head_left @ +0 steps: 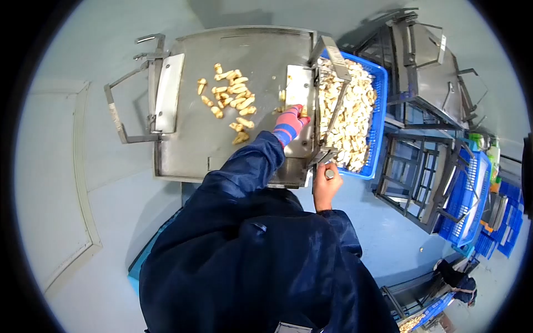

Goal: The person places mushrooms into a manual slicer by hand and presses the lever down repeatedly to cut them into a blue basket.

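My left hand (pixel 291 123), in a pink-and-blue striped glove with red fingertips, is at the white cutting board (pixel 300 83) on the right side of the steel table. Its fingers are closed around a pale piece of mushroom (pixel 303 112), mostly hidden by the glove. My bare right hand (pixel 325 190) is wrapped round the handle (pixel 330 174) of a hinged metal cutter (pixel 337 114) at the table's right edge. Several whole, stubby mushrooms (pixel 236 91) lie on the steel table (pixel 194 150). Beyond the cutter, a blue basket (pixel 379 119) holds many mushroom slices (pixel 350 111).
A second cutter frame (pixel 126 105) with a white board (pixel 169 94) stands at the table's left edge. To the right are another steel table (pixel 427 61), a metal frame (pixel 413 175) and blue crates (pixel 463 205). Another person (pixel 463 286) is at lower right.
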Motion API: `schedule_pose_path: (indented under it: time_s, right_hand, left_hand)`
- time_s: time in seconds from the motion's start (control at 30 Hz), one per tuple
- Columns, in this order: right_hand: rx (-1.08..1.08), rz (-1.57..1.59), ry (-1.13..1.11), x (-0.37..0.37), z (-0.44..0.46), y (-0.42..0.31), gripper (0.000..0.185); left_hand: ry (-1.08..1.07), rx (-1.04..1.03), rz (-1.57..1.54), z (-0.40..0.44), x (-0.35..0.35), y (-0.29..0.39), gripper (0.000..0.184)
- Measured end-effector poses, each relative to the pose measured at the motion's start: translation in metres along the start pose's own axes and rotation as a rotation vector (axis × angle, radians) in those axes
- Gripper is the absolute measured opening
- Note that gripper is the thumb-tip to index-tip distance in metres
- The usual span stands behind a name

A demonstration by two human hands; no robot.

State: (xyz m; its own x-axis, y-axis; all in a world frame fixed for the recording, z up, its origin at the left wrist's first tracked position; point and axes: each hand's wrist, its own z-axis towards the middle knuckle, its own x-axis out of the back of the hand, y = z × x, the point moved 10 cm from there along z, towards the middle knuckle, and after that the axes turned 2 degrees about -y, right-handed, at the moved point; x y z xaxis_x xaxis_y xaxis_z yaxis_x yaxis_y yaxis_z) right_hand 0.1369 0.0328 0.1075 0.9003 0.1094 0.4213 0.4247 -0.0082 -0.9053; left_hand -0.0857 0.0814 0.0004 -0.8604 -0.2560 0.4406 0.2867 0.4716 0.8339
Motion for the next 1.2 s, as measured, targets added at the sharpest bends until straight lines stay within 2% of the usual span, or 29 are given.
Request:
schedule_pose_path:
  time_s: [0.1,0.13,0.27,0.3,0.43,0.47,0.53,0.6,0.7,0.73,0.77,0.8,0.83,0.87,0.9,0.93,0.97,1.0,1.03,1.1,1.17,1.2]
  right_hand:
    - [0.081,-0.087,0.028,0.007,0.008,-0.040,0.022]
    - [0.070,-0.091,0.025,0.007,0.009,-0.040,0.022]
    - [-0.003,-0.045,0.000,0.004,0.010,-0.027,0.021]
    - [-0.025,-0.022,0.000,0.002,0.009,-0.021,0.021]
    - [0.142,-0.079,0.046,-0.008,-0.012,0.023,0.019]
    - [0.053,-0.061,-0.004,-0.012,-0.014,0.045,0.018]
    - [0.032,-0.045,0.029,-0.006,-0.004,0.026,0.017]
    - [-0.059,-0.070,0.028,0.005,0.001,-0.019,0.016]
    - [0.099,-0.132,0.043,-0.002,-0.009,0.013,0.016]
    - [0.114,-0.102,0.009,-0.008,-0.013,0.026,0.015]
    - [0.032,-0.085,-0.001,-0.010,-0.014,0.041,0.015]
    - [0.052,-0.072,0.036,-0.007,-0.008,0.035,0.016]
    - [0.055,-0.060,0.071,-0.001,-0.007,0.020,0.017]
    - [0.050,-0.084,0.079,0.007,-0.001,-0.032,0.018]
    - [-0.059,-0.025,0.016,0.004,0.002,-0.024,0.019]
    - [-0.001,-0.065,0.025,0.002,-0.002,-0.013,0.018]
    - [0.061,-0.110,0.032,-0.002,-0.008,0.010,0.018]
    - [0.143,-0.111,0.049,-0.008,-0.012,0.032,0.018]
    - [-0.039,-0.026,-0.019,-0.016,-0.016,0.066,0.017]
    - [0.136,-0.109,0.071,-0.003,-0.011,0.016,0.018]
    - [0.017,-0.005,0.023,0.002,0.001,-0.031,0.025]
    - [0.014,0.024,0.016,0.002,0.002,-0.030,0.024]
  left_hand:
    - [0.131,-0.211,0.086,0.012,-0.022,0.017,0.038]
    - [0.091,-0.082,-0.148,0.013,-0.026,0.007,0.033]
    - [0.152,-0.101,-0.213,0.012,-0.030,-0.008,0.031]
    - [0.163,-0.112,-0.193,0.011,-0.027,-0.006,0.031]
    - [0.172,-0.102,-0.186,0.009,-0.027,-0.008,0.031]
    - [0.139,-0.075,-0.214,0.013,-0.029,-0.012,0.031]
    - [0.094,-0.051,-0.225,0.014,-0.030,-0.011,0.031]
    - [0.123,-0.141,-0.173,0.010,-0.028,-0.006,0.033]
    - [0.085,-0.135,-0.134,0.024,-0.043,-0.017,0.032]
    - [-0.004,-0.019,-0.410,0.022,-0.046,-0.020,0.032]
    - [-0.003,-0.053,-0.574,0.031,-0.053,-0.025,0.032]
    - [-0.001,-0.085,-0.734,0.044,-0.067,-0.040,0.031]
    - [0.016,-0.112,-0.624,0.036,-0.061,-0.037,0.032]
    - [0.037,-0.136,-0.514,0.028,-0.054,-0.034,0.032]
    - [0.069,-0.178,-0.140,0.014,-0.032,-0.001,0.032]
    - [0.037,-0.097,-0.131,0.014,-0.033,-0.003,0.034]
    - [0.019,-0.121,-0.285,0.040,-0.067,-0.043,0.035]
    - [-0.014,-0.106,-0.242,0.032,-0.055,-0.025,0.034]
    - [-0.048,-0.085,-0.195,0.019,-0.040,-0.006,0.034]
    - [-0.020,-0.101,-0.183,0.028,-0.043,-0.012,0.033]
    - [0.066,-0.176,-0.090,0.024,-0.043,-0.011,0.034]
    - [0.068,-0.170,-0.035,0.019,-0.038,-0.003,0.033]
